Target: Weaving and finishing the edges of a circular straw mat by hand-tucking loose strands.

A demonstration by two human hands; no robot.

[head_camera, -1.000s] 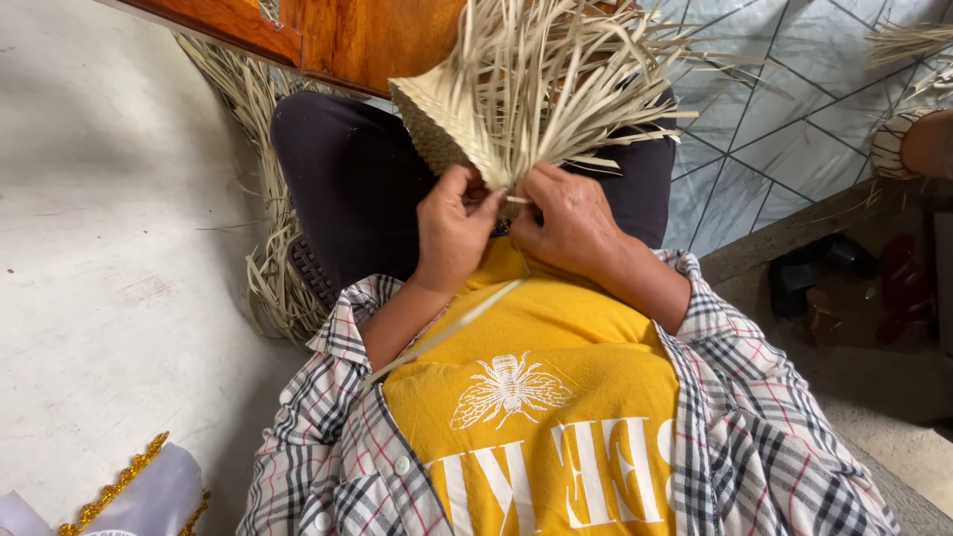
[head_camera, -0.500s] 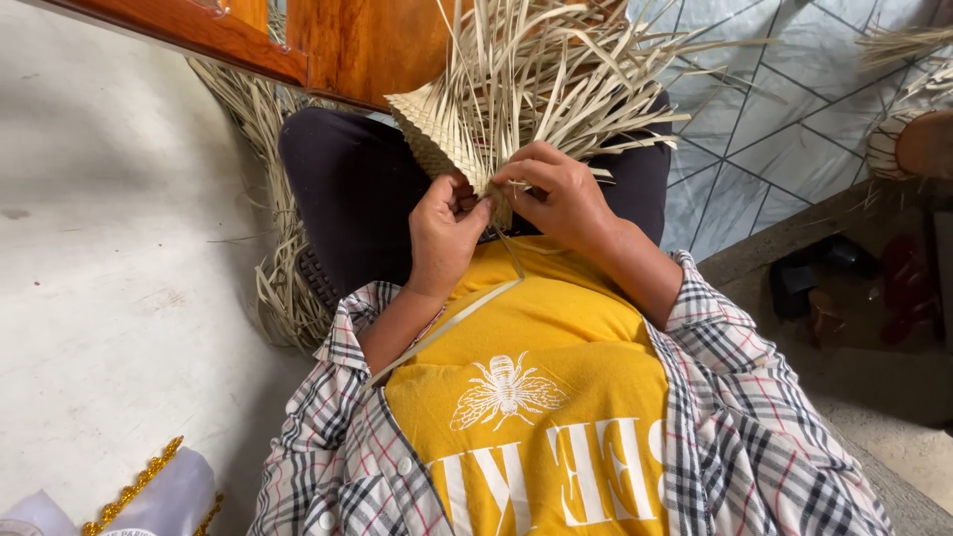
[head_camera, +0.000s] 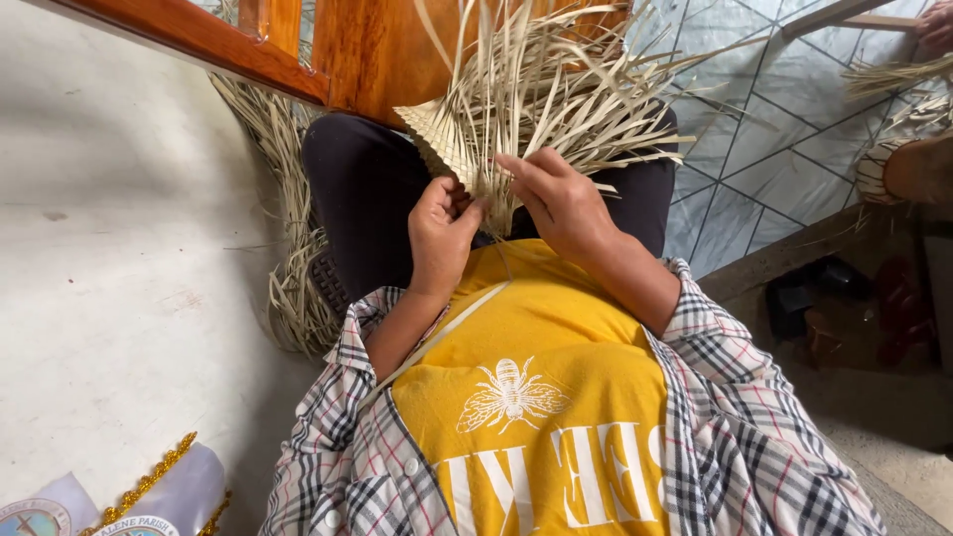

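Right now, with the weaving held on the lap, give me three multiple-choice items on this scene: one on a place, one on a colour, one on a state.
1. Where does the pile of loose straw strips lie?
A. on the floor by the left leg
B. on the tiled floor to the right
C. on the wooden furniture

2. What colour is the T-shirt under the checked shirt?
A. white
B. yellow
C. green

3. How is the woven straw piece being held?
A. it lies alone on the floor
B. only the right hand touches it
C. both hands are on it

Answers:
1 A, the pile sits on the pale floor beside the dark trouser leg.
2 B, the shirt front is plainly yellow.
3 C, the left hand pinches its lower edge, and the right hand has its fingers laid over the strips.
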